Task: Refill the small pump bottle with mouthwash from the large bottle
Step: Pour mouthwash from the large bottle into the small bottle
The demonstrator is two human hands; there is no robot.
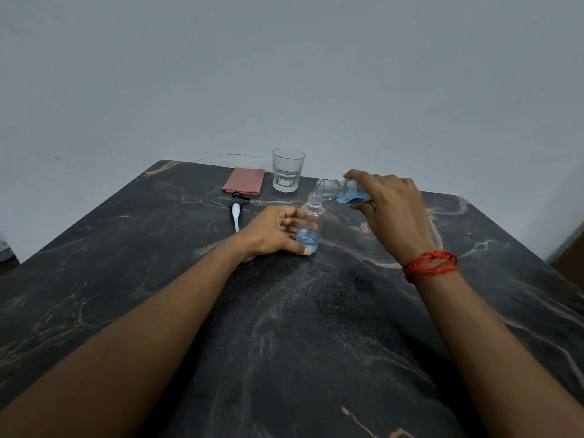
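Observation:
The small clear bottle (311,224) stands upright on the dark marble table (284,311), its pump off and blue liquid in its bottom quarter. My left hand (273,233) wraps around its lower part from the left. My right hand (392,210) holds the large mouthwash bottle (343,191) tipped almost flat, its open mouth just over the small bottle's neck. Blue mouthwash lies in the large bottle's body under my fingers. The pump head (237,210), black top with white tube, lies on the table left of my left hand.
A clear drinking glass (287,170) stands at the far edge, close behind the bottles. A folded pink cloth (244,181) lies to its left. A grey wall rises behind the table. A red thread band (431,265) circles my right wrist.

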